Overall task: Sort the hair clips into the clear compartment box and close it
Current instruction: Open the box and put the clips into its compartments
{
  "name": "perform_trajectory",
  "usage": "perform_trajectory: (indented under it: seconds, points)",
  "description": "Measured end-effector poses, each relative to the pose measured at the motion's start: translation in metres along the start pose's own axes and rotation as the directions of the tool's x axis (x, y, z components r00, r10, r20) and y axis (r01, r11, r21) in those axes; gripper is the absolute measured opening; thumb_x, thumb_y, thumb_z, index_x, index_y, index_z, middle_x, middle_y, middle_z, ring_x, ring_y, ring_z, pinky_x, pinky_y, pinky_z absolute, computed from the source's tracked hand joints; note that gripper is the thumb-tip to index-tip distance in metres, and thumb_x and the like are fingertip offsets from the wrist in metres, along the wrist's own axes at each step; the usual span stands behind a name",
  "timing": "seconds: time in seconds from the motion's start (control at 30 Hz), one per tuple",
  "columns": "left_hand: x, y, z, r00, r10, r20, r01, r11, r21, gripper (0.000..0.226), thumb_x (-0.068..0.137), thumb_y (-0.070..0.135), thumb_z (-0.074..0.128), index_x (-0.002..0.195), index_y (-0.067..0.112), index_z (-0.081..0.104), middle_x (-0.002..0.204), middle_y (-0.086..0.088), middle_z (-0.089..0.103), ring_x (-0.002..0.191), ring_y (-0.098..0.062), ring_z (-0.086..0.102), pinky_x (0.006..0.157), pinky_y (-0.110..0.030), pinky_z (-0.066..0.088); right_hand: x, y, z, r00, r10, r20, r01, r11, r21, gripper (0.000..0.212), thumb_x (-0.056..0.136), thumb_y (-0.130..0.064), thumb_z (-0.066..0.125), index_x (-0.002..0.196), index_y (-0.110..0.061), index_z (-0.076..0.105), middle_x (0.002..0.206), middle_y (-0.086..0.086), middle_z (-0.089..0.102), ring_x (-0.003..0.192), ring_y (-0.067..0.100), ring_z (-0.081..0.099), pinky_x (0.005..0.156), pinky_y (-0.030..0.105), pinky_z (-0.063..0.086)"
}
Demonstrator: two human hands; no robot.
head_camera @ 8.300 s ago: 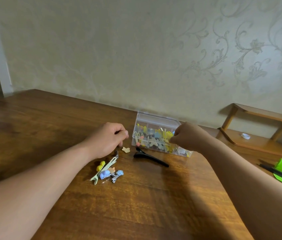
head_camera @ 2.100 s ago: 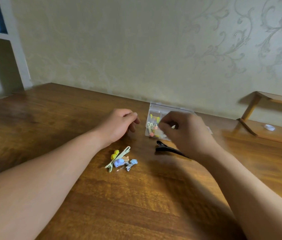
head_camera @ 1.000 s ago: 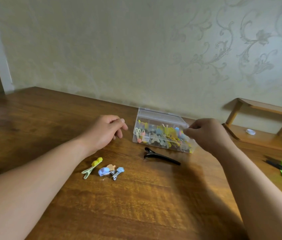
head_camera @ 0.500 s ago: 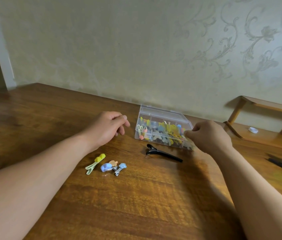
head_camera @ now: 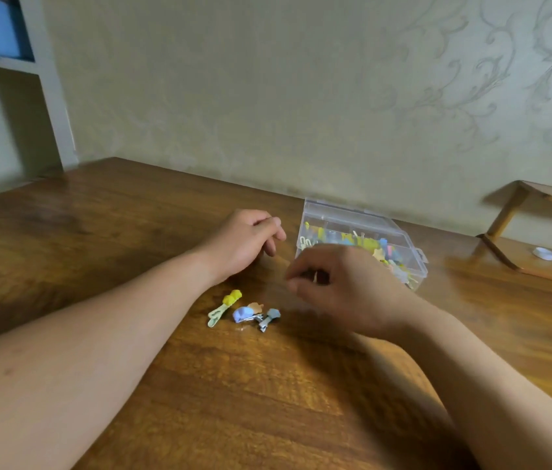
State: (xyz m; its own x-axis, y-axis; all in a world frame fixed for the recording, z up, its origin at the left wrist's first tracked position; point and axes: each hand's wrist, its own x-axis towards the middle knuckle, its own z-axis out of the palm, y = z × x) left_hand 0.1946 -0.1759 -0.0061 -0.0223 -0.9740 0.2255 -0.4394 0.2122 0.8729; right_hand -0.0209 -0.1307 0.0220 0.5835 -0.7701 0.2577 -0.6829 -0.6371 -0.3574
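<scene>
Head view: clear compartment box (head_camera: pixel 400 232) on the bench (head_camera: pixel 268 401), lid up, colourful clips inside. Loose hair clips (head_camera: pixel 244 312) lie nearer. Right hand (head_camera: pixel 346 290), grip curled, contents untellable, partly blocks the box. Left hand (head_camera: pixel 247 242) rests loosely curled, empty.

Brown wooden table (head_camera: pixel 268 401) against pale floral-patterned wall (head_camera: pixel 301 96), dim light.

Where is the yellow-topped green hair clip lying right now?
On the wooden table, leftmost of the loose clips, just left of the blue clip and below the left hand: the yellow-topped green clip.
</scene>
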Motion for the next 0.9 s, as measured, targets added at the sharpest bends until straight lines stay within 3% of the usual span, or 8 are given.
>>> perform_trajectory:
  seconds: [0.07, 0.13, 0.33, 0.5, 0.6, 0.67, 0.77, 0.9]
  points:
    - [0.002, -0.001, 0.001, 1.0, -0.006, 0.003, 0.006, 1.0, -0.016, 0.035, 0.111, 0.033, 0.049, 0.098, 0.018, 0.078, 0.08, -0.003, 0.072, 0.076, -0.015, 0.063, 0.076, -0.033, 0.049, -0.002, -0.009, 0.001, 0.985, -0.037, 0.166, 0.032, 0.999, 0.031, 0.014, 0.098, -0.042, 0.072, 0.11, -0.036, 0.078, 0.097, -0.017, 0.07, 0.09, 0.001, 0.064, 0.078, 0.026, 0.055]
    - [0.004, -0.002, 0.002, 1.0, -0.011, 0.0, 0.011, 1.0, -0.018, 0.035, 0.111, 0.032, 0.049, 0.098, 0.017, 0.078, 0.077, -0.003, 0.072, 0.074, -0.014, 0.062, 0.074, -0.032, 0.05, -0.004, -0.014, 0.003, 0.971, -0.082, 0.225, 0.076, 0.996, 0.036, 0.018, 0.097, -0.043, 0.074, 0.113, -0.037, 0.077, 0.099, -0.019, 0.068, 0.093, 0.001, 0.063, 0.079, 0.023, 0.053]
    - [0.006, -0.007, 0.002, 1.0, 0.002, 0.001, -0.002, 1.0, -0.01, 0.036, 0.111, 0.034, 0.049, 0.097, 0.021, 0.078, 0.076, 0.0, 0.072, 0.077, -0.016, 0.064, 0.076, -0.034, 0.052, -0.004, -0.013, 0.001, 0.953, -0.094, 0.288, 0.086, 0.995, 0.04, 0.012, 0.097, -0.041, 0.075, 0.107, -0.035, 0.076, 0.1, -0.012, 0.07, 0.091, 0.006, 0.064, 0.082, 0.038, 0.057]
    - [0.008, -0.008, 0.003, 1.0, -0.011, -0.009, 0.011, 1.0, -0.022, 0.036, 0.112, 0.032, 0.05, 0.094, 0.02, 0.079, 0.071, 0.002, 0.071, 0.073, -0.015, 0.063, 0.074, -0.034, 0.05, -0.004, -0.017, -0.005, 0.957, -0.085, 0.276, 0.109, 0.992, -0.069, 0.016, 0.104, -0.04, 0.065, 0.111, -0.034, 0.077, 0.098, -0.015, 0.07, 0.087, 0.004, 0.064, 0.074, 0.022, 0.053]
    - [0.008, -0.007, 0.004, 1.0, -0.016, -0.01, 0.016, 0.999, -0.027, 0.036, 0.112, 0.03, 0.05, 0.094, 0.019, 0.079, 0.072, 0.001, 0.071, 0.073, -0.015, 0.063, 0.074, -0.034, 0.05, -0.006, -0.021, -0.006, 0.957, -0.057, 0.285, 0.1, 0.985, -0.139, 0.017, 0.104, -0.034, 0.061, 0.113, -0.033, 0.075, 0.098, -0.014, 0.072, 0.086, 0.005, 0.066, 0.078, 0.027, 0.059]
    - [0.006, -0.004, 0.003, 1.0, -0.013, -0.003, 0.013, 0.999, -0.032, 0.035, 0.112, 0.031, 0.05, 0.095, 0.018, 0.078, 0.074, -0.001, 0.071, 0.073, -0.015, 0.063, 0.075, -0.034, 0.049, -0.007, -0.02, -0.01, 0.97, -0.002, 0.244, 0.037, 0.99, -0.139, 0.016, 0.101, -0.032, 0.062, 0.108, -0.031, 0.076, 0.093, -0.013, 0.072, 0.082, 0.005, 0.066, 0.074, 0.027, 0.058]
    - [0.004, 0.0, 0.002, 1.0, -0.016, 0.001, 0.016, 1.0, -0.014, 0.036, 0.112, 0.035, 0.049, 0.097, 0.02, 0.078, 0.083, -0.006, 0.074, 0.083, -0.025, 0.066, 0.077, -0.038, 0.047, -0.002, -0.006, -0.028, 0.989, 0.146, 0.001, -0.146, 0.989, -0.015, 0.01, 0.097, -0.03, 0.066, 0.095, -0.03, 0.076, 0.081, -0.013, 0.074, 0.075, 0.001, 0.067, 0.067, 0.018, 0.052]
    - [0.003, 0.0, 0.003, 0.999, -0.032, -0.007, 0.031, 0.999, -0.036, 0.035, 0.111, 0.035, 0.05, 0.098, 0.02, 0.078, 0.084, -0.007, 0.074, 0.086, -0.029, 0.068, 0.082, -0.041, 0.051, 0.019, 0.033, -0.06, 0.897, 0.39, -0.21, -0.368, 0.92, 0.136, 0.011, 0.099, -0.027, 0.07, 0.091, -0.024, 0.077, 0.078, -0.004, 0.076, 0.063, 0.01, 0.067, 0.054, 0.021, 0.05]
